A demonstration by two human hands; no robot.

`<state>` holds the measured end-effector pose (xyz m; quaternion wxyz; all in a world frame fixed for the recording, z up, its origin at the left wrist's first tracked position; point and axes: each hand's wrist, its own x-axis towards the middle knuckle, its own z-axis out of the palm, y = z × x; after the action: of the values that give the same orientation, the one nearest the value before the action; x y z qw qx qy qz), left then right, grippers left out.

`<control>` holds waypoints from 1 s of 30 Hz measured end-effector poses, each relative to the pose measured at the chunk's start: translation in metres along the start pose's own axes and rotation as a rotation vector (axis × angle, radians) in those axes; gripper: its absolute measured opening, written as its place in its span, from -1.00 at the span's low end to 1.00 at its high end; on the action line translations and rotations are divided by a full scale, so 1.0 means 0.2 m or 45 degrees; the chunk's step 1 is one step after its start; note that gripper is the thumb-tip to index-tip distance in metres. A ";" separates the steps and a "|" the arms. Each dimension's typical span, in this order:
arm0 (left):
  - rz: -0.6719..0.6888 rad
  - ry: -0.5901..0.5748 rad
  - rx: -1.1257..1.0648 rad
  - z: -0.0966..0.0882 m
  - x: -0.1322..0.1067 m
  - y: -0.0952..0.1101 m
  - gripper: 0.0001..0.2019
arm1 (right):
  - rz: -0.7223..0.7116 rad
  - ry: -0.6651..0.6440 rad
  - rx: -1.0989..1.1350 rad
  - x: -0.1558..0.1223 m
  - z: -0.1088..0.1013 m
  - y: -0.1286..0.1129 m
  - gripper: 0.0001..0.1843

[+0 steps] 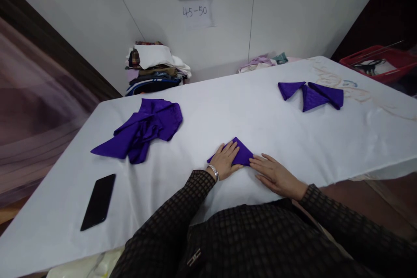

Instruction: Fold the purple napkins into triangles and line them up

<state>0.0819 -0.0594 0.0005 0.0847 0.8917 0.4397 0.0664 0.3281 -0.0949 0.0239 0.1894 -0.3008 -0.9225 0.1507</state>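
Note:
A purple cloth napkin (pixel 243 153), folded into a triangle, lies flat near the front edge of the table with one point facing away from me. My left hand (pixel 225 161) rests flat over its left half, fingers stretched out, and hides that part. At the right corner, my right hand (pixel 273 174) touches the cloth with its fingertips, its fingers extended. To the left lies a crumpled heap of purple cloth (pixel 159 119). Several folded purple pieces (pixel 314 97) stand or lie together at the far right.
A black phone (pixel 98 202) lies on the white-covered table (pixel 202 117) at left. Behind the far edge are a stack of folded clothes (pixel 156 67) and more fabric (pixel 259 63). A red basket (pixel 381 63) stands at the far right. Paper signs (pixel 197 13) hang on the wall.

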 end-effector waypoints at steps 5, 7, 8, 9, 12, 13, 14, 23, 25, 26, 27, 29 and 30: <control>-0.004 -0.015 0.005 0.00 0.00 0.00 -0.31 | 0.113 0.021 -0.033 0.23 0.02 -0.10 -0.37; 0.009 -0.034 0.018 0.01 0.00 -0.01 -0.34 | 0.155 0.016 -0.047 0.31 0.08 -0.12 -0.26; 0.018 -0.046 0.026 0.01 0.00 -0.02 -0.36 | 0.172 0.008 -0.051 0.33 0.12 -0.12 -0.22; 0.028 -0.057 0.033 0.02 0.00 -0.02 -0.38 | 0.190 0.002 -0.056 0.35 0.15 -0.12 -0.18; 0.039 -0.074 0.038 0.02 0.00 -0.03 -0.36 | 0.243 -0.014 -0.087 0.35 0.24 -0.09 -0.15; 0.043 -0.074 0.030 0.02 0.00 -0.03 -0.34 | 0.250 -0.022 -0.100 0.34 0.26 -0.08 -0.15; 0.049 -0.075 0.018 0.01 0.00 -0.03 -0.34 | 0.248 -0.029 -0.111 0.33 0.27 -0.06 -0.15; -0.146 0.049 -0.084 -0.12 -0.19 -0.19 -0.50 | 0.270 -0.062 -0.226 0.32 0.28 -0.06 -0.20; -0.248 0.081 -0.120 -0.13 -0.27 -0.24 -0.56 | 0.272 -0.075 -0.237 0.32 0.28 -0.06 -0.20; -0.297 0.100 -0.136 -0.13 -0.31 -0.26 -0.60 | 0.271 -0.078 -0.241 0.32 0.28 -0.06 -0.20; -0.350 0.132 -0.149 -0.13 -0.35 -0.27 -0.64 | 0.268 -0.079 -0.242 0.31 0.28 -0.06 -0.20; -0.456 0.227 -0.172 -0.13 -0.40 -0.28 -0.71 | 0.257 -0.074 -0.241 0.31 0.28 -0.06 -0.23; -0.500 0.276 -0.185 -0.12 -0.42 -0.27 -0.73 | 0.251 -0.069 -0.240 0.31 0.29 -0.05 -0.24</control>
<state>-0.0159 -0.0909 0.0092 0.1125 0.7682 0.6053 0.1754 0.2514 -0.0749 -0.0065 0.1197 -0.4022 -0.9033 0.0893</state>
